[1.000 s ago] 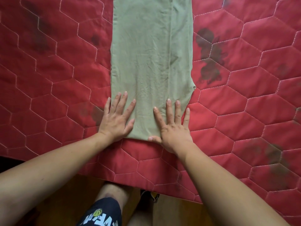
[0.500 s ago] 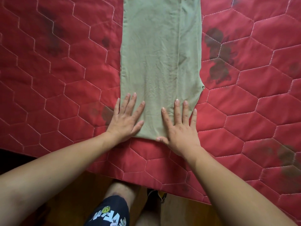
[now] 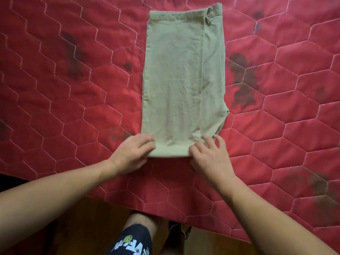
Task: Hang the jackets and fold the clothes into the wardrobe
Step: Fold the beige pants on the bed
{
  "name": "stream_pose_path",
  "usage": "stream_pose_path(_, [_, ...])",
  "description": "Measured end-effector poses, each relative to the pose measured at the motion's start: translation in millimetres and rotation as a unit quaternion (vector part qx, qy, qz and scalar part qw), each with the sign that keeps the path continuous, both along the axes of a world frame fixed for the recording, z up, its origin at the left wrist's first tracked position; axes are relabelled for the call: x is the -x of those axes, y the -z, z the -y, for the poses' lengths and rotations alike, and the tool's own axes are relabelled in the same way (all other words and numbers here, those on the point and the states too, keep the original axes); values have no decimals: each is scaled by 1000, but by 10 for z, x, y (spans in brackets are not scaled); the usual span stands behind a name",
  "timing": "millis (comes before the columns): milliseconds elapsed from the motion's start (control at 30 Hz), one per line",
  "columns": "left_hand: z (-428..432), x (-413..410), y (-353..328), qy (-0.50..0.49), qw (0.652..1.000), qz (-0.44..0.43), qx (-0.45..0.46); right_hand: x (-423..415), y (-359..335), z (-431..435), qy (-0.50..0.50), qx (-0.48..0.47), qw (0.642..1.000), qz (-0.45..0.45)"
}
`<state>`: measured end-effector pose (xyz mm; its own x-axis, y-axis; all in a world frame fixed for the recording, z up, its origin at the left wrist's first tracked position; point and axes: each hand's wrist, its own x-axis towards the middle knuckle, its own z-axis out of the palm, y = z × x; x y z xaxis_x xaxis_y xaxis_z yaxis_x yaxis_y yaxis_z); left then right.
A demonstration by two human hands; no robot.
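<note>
Green garment (image 3: 176, 80) lies flat on the red quilt (image 3: 73, 89), already folded into one long narrow strip running away from me. The far end shows a stitched band with a small loop. The near end sits just inside the quilt's front edge.

Left hand (image 3: 132, 151) is at the near-left corner, fingers curled over the top of the cloth. The thumb seems tucked under the edge, so I read it as gripping that corner. Right hand (image 3: 211, 155) is at the near-right corner with arched fingers, tips and thumb on the cloth. I can't tell whether it has actually pinched the cloth or is only pressing on it.

Handling, my read:
- Thin, light woven fabric, fully limp, with fine creases all over. It won't hold any shape by itself.
- There are several layers at the near end, and they'll slide apart if only the top ply is caught.
- It isn't fragile or slippery, and the quilt probably adds some drag.
- Best hold is both near corners, pinched through every layer. Then lift evenly and carry the end toward the far band so the side edges stay aligned.
- An uneven lift would skew the strip, mainly on the right side, where a narrower flap overlaps along a seam line.

Containers: none in view. No wardrobe, shelf or basket is in frame, and neither are any hangers or jackets. Below the quilt edge I only see wooden floor (image 3: 82, 227) and my knee in dark printed shorts (image 3: 132, 242).

Judgement: this piece is mid-fold and stowing hasn't started.
</note>
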<state>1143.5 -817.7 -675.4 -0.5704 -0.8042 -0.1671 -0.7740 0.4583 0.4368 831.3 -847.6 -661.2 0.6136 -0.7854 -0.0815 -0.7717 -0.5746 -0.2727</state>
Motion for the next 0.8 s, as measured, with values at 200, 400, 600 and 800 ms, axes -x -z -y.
stream_pose_path(200, [795,-39,-534,-416,873,-223,-122,-19,-408,999,333,-298,864,233])
stream_pose_path(400, [1819,135,-637,-529,745,-387,-126,-42,-546,1813,351,-571,630,392])
stream_pose_path(600, [1983,112,-417,-541,651,-426,-321,-67,-420,2082,370,-528,683,343])
stream_pose_path(800, [2088,31,-503,-470,733,-385,-305,-153,-389,2517,388,-456,712,367])
